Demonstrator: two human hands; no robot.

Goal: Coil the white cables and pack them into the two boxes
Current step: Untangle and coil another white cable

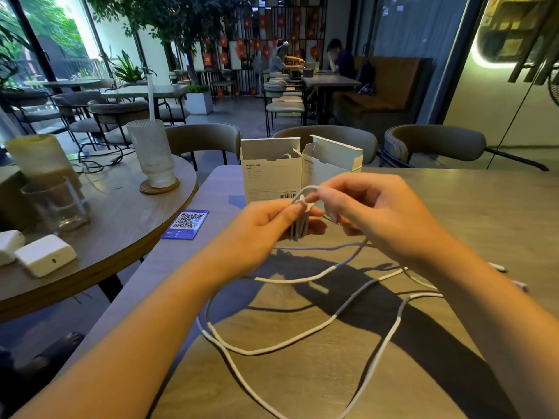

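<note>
White cable (302, 337) sat mostly loose on the tabletop (453, 213), sprawled in wide loops toward me, with only a small bundle of turns (298, 228) gathered up in my hands, above the tabletop and just in front of the boxes. Left hand (266, 228) was curled round the bundle, holding its strands upright, long axis roughly vertical. Right hand (372, 213) pinched the top loop of the bundle next to a white plug or tie at the top; couldn't tell which, too small. Hands nearly touched at the bundle. The loose run dropped from under my right hand and trailed off right and back toward me, so I judged the right hand was nearer to the slack and best placed to feed the next turn. A second strand ran out past my right forearm toward a connector end (499, 267); I couldn't tell if that was the same cable or another one.

Containers: two white boxes stood upright side by side, just beyond my hands, top flaps open. Left box (269, 176) showed a bit of white cable curve inside its mouth, so I judged one cable was already packed. Right box (329, 167) interior wasn't visible from here, can't say what it held. I judged coiling was early, with most of the length still to wind.
</note>
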